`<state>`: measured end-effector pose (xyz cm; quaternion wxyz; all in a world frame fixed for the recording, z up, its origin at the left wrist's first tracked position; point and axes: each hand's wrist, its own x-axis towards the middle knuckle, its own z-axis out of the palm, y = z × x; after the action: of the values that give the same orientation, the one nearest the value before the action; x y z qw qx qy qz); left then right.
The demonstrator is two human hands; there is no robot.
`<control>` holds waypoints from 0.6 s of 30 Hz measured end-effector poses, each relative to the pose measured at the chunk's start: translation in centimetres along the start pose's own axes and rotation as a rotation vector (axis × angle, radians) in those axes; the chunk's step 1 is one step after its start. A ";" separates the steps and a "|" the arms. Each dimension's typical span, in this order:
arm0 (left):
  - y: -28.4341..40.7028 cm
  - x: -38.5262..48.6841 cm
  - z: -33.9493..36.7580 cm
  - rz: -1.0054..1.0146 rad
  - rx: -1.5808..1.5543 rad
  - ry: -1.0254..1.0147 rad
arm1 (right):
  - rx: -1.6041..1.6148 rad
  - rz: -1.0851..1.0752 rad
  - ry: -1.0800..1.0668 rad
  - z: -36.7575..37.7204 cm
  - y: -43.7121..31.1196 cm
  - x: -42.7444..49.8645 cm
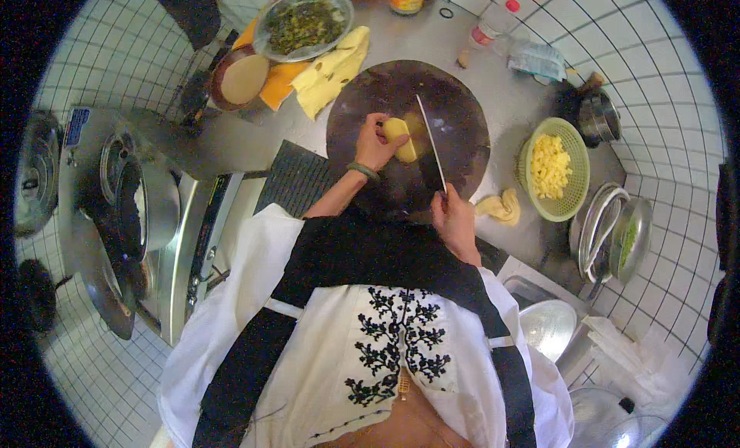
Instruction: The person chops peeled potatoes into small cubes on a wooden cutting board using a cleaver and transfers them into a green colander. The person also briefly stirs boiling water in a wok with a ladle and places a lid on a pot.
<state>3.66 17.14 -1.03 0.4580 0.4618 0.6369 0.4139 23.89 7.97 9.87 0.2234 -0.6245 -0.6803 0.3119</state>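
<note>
Near the middle of a round dark chopping board (370,90), my left hand (376,144) holds a peeled potato piece (398,133) with a flat cut side. My right hand (455,220) grips a kitchen knife (430,139), whose blade is seen nearly edge-on, pointing away from me to the right of the potato and apart from it. A pale green plastic colander (583,170) with yellow chopped pieces (550,166) stands right of the board. A crumpled yellow cloth (500,207) lies by the board's right edge.
Beyond the board's left edge lie a yellow cloth (329,75), a bowl of greens (303,23) and a brown-rimmed bowl (243,81). A gas stove with a pot (159,211) is at left. A plastic bottle (491,26), metal pots (599,118) and a sink (517,289) are at right.
</note>
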 end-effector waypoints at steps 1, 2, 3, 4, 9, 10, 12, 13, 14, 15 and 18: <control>0.1 -0.2 0.1 0.072 -0.013 0.026 | -0.036 0.038 -0.022 -0.1 0.0 -0.2; 0.2 -0.4 0.3 0.107 0.020 0.064 | -0.043 0.032 -0.027 -0.3 0.0 -0.7; 0.2 -0.8 0.4 0.125 0.065 0.096 | -0.044 0.008 -0.042 -0.2 0.0 -1.1; 0.2 -1.5 0.9 0.195 -0.054 0.116 | -0.028 0.031 -0.035 -0.3 0.2 -1.7; -0.4 -5.7 3.4 0.229 0.004 0.110 | 0.007 -0.231 0.162 -0.2 2.9 -6.9; -0.9 -6.7 3.5 0.228 0.065 0.112 | -0.062 -0.198 0.130 -0.5 3.8 -8.2; -1.5 -8.7 4.2 0.067 0.048 0.076 | -0.183 -0.120 0.029 -0.5 5.5 -10.3; -2.0 -9.8 4.2 0.075 -0.040 0.101 | -0.265 -0.144 0.047 -0.2 6.1 -11.5; -2.3 -10.5 4.2 0.089 -0.031 0.096 | -0.256 -0.190 0.092 0.1 6.6 -12.1; -2.7 -11.2 4.0 0.044 0.019 0.069 | -0.213 -0.252 0.091 0.5 6.9 -12.5; -3.1 -11.8 4.2 0.118 0.015 0.091 | -0.473 -0.125 0.183 0.9 7.3 -11.7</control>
<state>8.88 5.45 -2.57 0.4000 0.4825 0.6319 0.4560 29.89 -3.52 5.10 0.1507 -0.6418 -0.7484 0.0721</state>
